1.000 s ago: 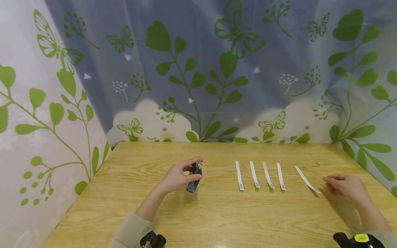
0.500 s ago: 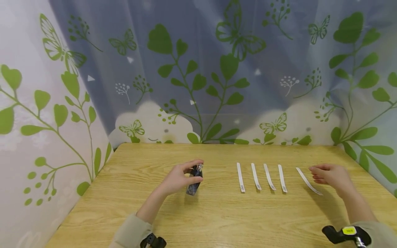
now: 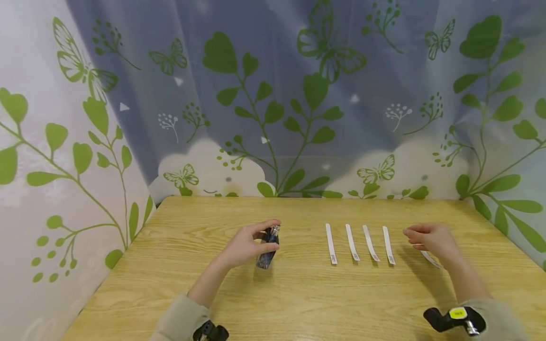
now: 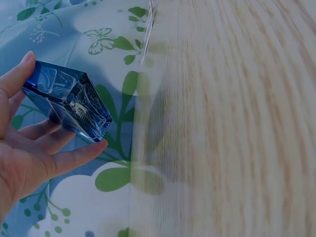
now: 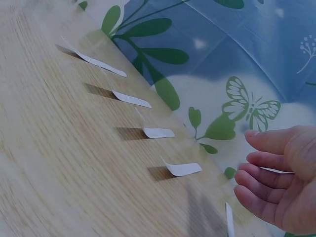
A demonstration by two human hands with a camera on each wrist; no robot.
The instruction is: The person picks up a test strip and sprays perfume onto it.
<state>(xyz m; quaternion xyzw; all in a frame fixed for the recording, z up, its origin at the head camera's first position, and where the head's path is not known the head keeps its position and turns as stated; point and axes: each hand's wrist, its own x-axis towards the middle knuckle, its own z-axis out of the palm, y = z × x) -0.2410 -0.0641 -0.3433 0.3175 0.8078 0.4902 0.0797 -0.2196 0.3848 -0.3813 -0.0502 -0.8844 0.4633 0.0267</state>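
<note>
My left hand grips a small dark blue glass perfume bottle with a silver spray neck, above the left middle of the table. In the left wrist view, the faceted base of the bottle faces the camera, between thumb and fingers. My right hand hovers with loosely bent fingers and holds nothing. Beneath it lies a white paper test strip, partly hidden by the hand. To its left, several more strips lie in a row, the nearest being this strip; their printed ends curl up.
The wooden table ends at a printed curtain behind, and another patterned sheet hangs along the left. In the right wrist view, the row of strips stretches away from the hand along the table.
My right hand has moved left from beside the rightmost strip to above it, now covering its upper part. The left hand and the perfume bottle have stayed nearly in place.
</note>
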